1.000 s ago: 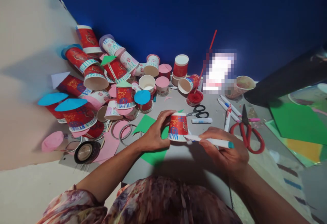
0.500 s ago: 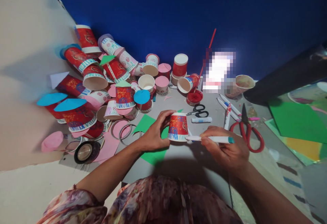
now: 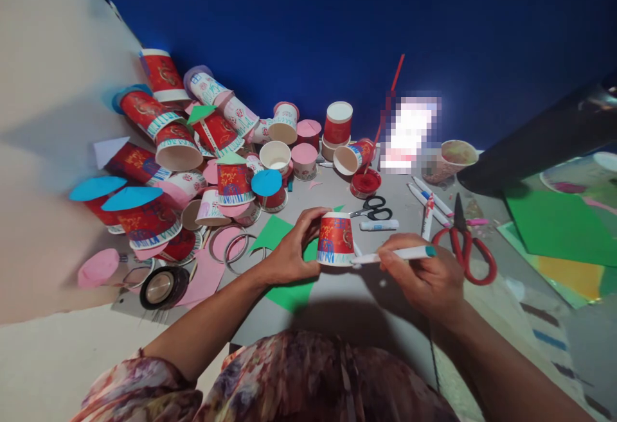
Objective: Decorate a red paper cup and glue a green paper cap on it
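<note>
Well to the left of the fingers of the left hand (image 3: 292, 252) is a heap of paper cups (image 3: 149, 219), red ones and white patterned ones, some topped with blue, pink or green paper. Nearer to those fingers, though apart from them, come a round black object (image 3: 164, 287) with a metallic middle, a piece of pink paper (image 3: 205, 274) and some metallic rings (image 3: 226, 261). Green paper (image 3: 272, 234) lies beneath the left hand, showing beyond its fingers and below its wrist. Those fingers curl round the left side of a red cup (image 3: 336, 239), grasping it between the two hands, wide rim down, with blue and greenish strokes along the bottom. Beyond the cup, past the left fingertips, lie small scissors (image 3: 370, 209) and a short white tube (image 3: 379, 225); farther off is a pot of red (image 3: 365, 184). The fingers of the right hand (image 3: 427, 277) pinch a white marker (image 3: 393, 255), its tip by the cup's lower right edge; I cannot tell whether it touches. Near these fingers, beyond and to the right, are loose markers (image 3: 427, 216) and red-handled scissors (image 3: 465, 245); well to their right is a green sheet (image 3: 563, 226)
</note>
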